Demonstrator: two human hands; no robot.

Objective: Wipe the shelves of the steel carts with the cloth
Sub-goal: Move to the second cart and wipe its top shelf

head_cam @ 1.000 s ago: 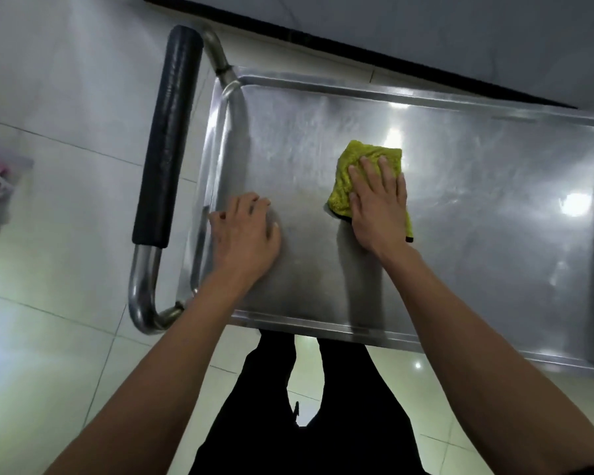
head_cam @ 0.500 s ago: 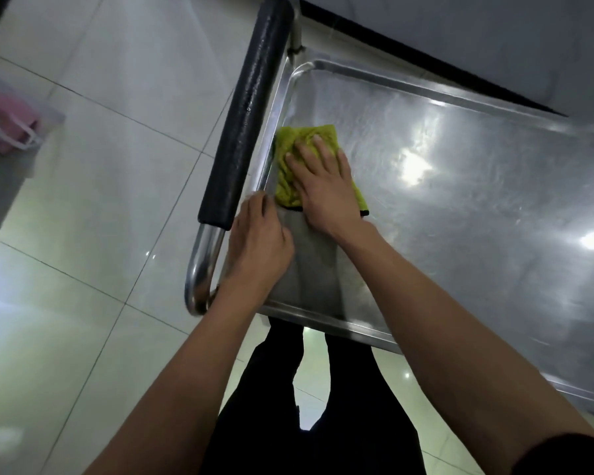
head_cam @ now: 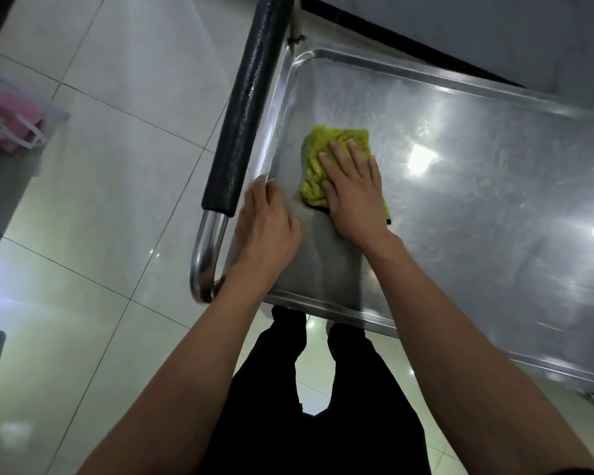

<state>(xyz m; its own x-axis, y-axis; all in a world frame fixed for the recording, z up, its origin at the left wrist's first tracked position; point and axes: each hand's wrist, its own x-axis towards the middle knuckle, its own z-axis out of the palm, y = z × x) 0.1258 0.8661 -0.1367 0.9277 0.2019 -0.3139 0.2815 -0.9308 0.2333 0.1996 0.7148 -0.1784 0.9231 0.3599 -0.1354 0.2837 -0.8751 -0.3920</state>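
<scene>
Head view: the right hand (head_cam: 354, 190) lies flat, fingers straight, pressing the yellow cloth (head_cam: 323, 156) onto the cart's top shelf (head_cam: 477, 217) near its left end. Much of the cloth is hidden under the palm. The left hand (head_cam: 266, 228) rests open at the shelf's left rim, fingertips perhaps over the edge. The black handle (head_cam: 246, 108) runs just beside it, its top cut off.

One cloth (head_cam: 326, 156), one steel cart (head_cam: 494, 207), two hands (head_cam: 354, 197).
</scene>
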